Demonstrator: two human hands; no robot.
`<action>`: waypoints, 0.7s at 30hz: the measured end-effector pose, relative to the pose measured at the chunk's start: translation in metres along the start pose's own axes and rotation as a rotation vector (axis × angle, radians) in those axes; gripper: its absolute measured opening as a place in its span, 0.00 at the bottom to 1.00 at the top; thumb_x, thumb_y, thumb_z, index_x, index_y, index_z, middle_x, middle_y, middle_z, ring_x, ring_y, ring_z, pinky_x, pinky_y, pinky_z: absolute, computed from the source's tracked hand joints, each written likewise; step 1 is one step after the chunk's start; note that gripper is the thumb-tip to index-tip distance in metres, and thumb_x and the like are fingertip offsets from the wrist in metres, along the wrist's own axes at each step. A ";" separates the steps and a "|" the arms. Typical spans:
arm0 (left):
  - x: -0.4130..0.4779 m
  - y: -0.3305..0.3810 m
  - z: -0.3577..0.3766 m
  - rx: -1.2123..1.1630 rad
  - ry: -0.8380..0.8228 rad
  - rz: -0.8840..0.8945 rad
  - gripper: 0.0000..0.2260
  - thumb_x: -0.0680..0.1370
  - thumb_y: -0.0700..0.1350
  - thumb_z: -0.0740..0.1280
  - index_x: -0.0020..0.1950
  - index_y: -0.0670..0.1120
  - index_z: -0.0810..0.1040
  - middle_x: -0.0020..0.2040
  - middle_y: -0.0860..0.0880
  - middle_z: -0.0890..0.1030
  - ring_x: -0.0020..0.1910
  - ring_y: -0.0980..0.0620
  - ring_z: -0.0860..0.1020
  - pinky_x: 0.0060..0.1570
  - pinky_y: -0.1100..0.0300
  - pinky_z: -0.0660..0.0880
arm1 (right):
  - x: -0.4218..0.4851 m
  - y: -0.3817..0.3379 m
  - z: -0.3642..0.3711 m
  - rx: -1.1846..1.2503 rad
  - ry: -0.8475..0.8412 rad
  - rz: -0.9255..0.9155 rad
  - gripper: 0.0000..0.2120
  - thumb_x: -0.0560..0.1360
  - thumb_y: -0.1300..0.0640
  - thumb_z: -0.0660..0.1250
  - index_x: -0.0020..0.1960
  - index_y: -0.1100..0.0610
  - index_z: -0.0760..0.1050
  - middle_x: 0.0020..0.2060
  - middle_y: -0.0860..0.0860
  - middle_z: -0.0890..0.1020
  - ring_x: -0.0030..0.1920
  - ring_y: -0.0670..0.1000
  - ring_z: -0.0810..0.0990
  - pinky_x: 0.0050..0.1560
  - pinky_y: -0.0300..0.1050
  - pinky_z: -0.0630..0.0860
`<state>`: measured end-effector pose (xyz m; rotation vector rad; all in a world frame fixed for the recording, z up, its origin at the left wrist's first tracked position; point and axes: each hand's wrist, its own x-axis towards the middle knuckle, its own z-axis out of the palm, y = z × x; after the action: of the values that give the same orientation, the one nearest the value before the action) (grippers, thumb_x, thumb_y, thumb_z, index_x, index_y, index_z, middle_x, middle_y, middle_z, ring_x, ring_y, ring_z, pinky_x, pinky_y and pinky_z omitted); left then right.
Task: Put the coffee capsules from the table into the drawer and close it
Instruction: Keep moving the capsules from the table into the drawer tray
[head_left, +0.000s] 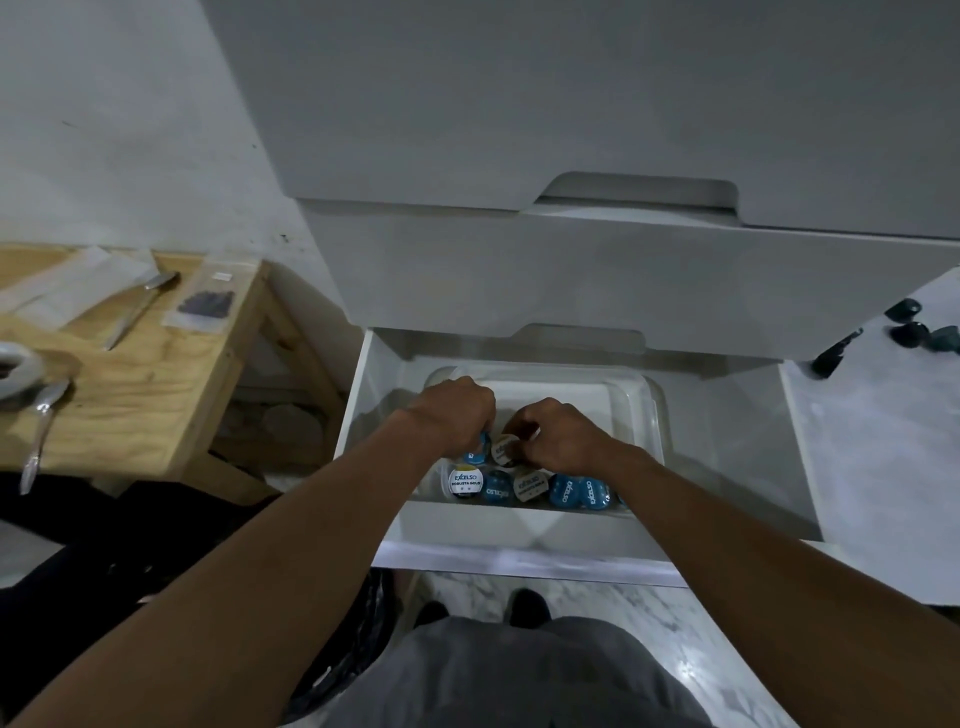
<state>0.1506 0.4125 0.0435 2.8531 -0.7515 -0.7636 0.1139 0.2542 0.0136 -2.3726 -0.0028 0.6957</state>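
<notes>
With both arms stretched down into the open white drawer (519, 535), we curl our left hand (457, 410) around a blue-lidded coffee capsule (477, 448) and our right hand (558, 434) around a white-lidded one (504, 449), setting them behind the capsule row (530, 486) along the front edge of the clear plastic tray (652, 415).

Drawer (519, 540) pulled open; blue and white capsules (524, 486) (foil lids up) clustered in tray's (644, 410) near side.
</notes>
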 end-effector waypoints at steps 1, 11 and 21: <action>-0.001 -0.001 0.000 -0.002 -0.009 -0.001 0.15 0.73 0.44 0.72 0.59 0.48 0.78 0.58 0.44 0.75 0.53 0.46 0.76 0.47 0.58 0.71 | 0.000 -0.001 0.000 0.002 -0.004 0.001 0.13 0.73 0.58 0.69 0.57 0.55 0.79 0.52 0.52 0.82 0.49 0.50 0.80 0.46 0.39 0.75; -0.009 -0.007 -0.001 -0.025 -0.059 -0.024 0.16 0.73 0.46 0.71 0.60 0.47 0.77 0.59 0.44 0.75 0.53 0.46 0.76 0.51 0.56 0.73 | 0.002 -0.004 0.004 -0.009 -0.031 -0.018 0.12 0.73 0.56 0.70 0.56 0.55 0.79 0.53 0.52 0.82 0.48 0.49 0.78 0.45 0.38 0.73; -0.023 -0.009 -0.004 -0.189 -0.043 -0.074 0.15 0.73 0.46 0.72 0.59 0.50 0.78 0.59 0.47 0.78 0.55 0.49 0.77 0.54 0.57 0.75 | -0.004 -0.004 0.001 -0.041 -0.019 -0.012 0.15 0.73 0.54 0.69 0.59 0.55 0.77 0.54 0.53 0.81 0.51 0.51 0.79 0.47 0.40 0.74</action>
<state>0.1396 0.4313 0.0552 2.7151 -0.5481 -0.8585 0.1105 0.2573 0.0174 -2.4026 -0.0397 0.7193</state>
